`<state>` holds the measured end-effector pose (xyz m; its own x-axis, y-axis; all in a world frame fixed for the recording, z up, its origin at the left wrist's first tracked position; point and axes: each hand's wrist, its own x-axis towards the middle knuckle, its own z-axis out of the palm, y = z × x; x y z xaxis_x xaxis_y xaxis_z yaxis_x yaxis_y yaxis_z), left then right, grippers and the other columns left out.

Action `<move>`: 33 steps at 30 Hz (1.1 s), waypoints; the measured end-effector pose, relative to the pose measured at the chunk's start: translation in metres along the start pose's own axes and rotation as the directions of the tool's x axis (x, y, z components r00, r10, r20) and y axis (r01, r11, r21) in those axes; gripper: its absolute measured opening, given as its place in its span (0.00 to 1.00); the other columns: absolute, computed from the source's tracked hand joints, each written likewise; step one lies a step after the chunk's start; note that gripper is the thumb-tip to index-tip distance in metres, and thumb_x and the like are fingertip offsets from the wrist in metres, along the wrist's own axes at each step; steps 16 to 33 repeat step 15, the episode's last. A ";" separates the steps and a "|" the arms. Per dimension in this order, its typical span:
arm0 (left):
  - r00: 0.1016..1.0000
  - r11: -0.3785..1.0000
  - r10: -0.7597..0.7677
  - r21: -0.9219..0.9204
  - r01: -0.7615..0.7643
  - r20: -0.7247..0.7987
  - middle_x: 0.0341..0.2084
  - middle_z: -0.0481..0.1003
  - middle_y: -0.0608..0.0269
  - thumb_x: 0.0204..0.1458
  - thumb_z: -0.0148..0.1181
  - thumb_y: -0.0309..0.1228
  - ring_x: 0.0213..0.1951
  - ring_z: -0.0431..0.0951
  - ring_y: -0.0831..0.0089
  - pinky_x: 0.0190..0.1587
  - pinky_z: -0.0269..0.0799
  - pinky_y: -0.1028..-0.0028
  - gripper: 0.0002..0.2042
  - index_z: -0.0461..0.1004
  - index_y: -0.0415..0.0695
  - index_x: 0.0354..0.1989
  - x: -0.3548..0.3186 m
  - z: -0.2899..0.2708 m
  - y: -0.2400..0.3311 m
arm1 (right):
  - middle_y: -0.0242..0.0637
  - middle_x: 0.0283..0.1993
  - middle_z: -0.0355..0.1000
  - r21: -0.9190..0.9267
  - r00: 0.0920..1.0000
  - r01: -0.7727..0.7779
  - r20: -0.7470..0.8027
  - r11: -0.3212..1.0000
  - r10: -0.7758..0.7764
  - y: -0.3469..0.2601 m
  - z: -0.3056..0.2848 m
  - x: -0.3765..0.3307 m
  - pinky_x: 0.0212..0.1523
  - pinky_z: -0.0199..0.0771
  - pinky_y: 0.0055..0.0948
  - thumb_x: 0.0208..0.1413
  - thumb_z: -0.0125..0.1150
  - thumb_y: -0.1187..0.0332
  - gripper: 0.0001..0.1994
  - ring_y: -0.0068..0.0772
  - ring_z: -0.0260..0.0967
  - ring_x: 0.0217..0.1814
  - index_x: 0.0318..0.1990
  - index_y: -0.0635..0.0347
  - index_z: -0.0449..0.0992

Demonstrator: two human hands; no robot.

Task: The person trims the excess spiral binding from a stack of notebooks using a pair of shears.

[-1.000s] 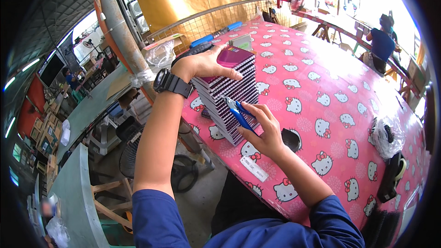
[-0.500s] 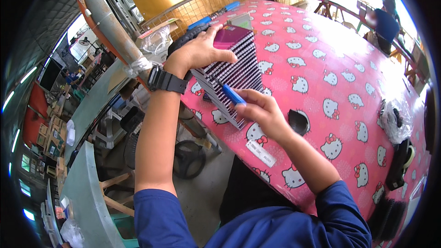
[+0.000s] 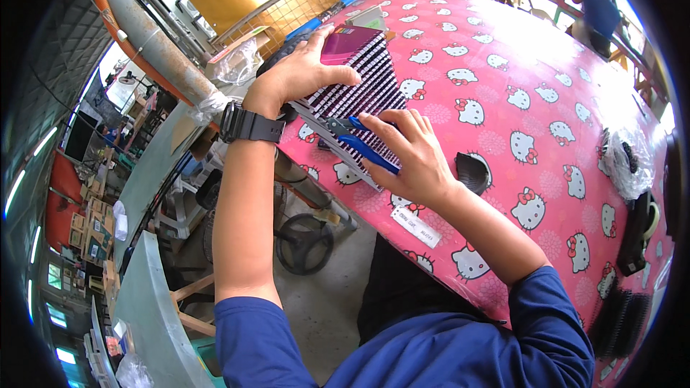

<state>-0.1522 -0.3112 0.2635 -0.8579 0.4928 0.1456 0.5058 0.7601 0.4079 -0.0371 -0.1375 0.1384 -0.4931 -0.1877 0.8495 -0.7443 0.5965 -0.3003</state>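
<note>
Two hands on stiff, heavyish notebook stack [image 3: 356,93]: left hand [image 3: 298,72] gripped top, right hand [image 3: 406,154] clamped blue-handled pliers [image 3: 363,145]; best held by sides.

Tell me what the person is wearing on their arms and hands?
Both arms have dark blue sleeves pushed up above the elbows. The left wrist has a chunky black watch. The left hand and the right hand are bare, with no gloves.

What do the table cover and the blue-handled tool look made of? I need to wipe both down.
The table cover looks like glossy vinyl or oilcloth: bright glare on its pink cartoon-cat print. The blue-handled tool, in the right hand, seems to be smooth plastic grips with grey metal at the tip, though it is mostly hidden.
</note>
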 end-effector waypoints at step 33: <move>0.990 0.978 -0.001 -0.205 -0.029 -0.143 0.62 0.55 0.44 0.31 0.68 0.55 0.64 0.55 0.54 0.63 0.53 0.67 0.52 0.50 0.45 0.66 -0.026 0.015 -0.021 | 0.36 0.57 0.63 0.200 0.926 -0.042 0.375 0.979 -0.037 -0.044 0.022 -0.061 0.55 0.55 0.48 0.41 0.64 0.64 0.23 0.42 0.54 0.63 0.49 0.55 0.71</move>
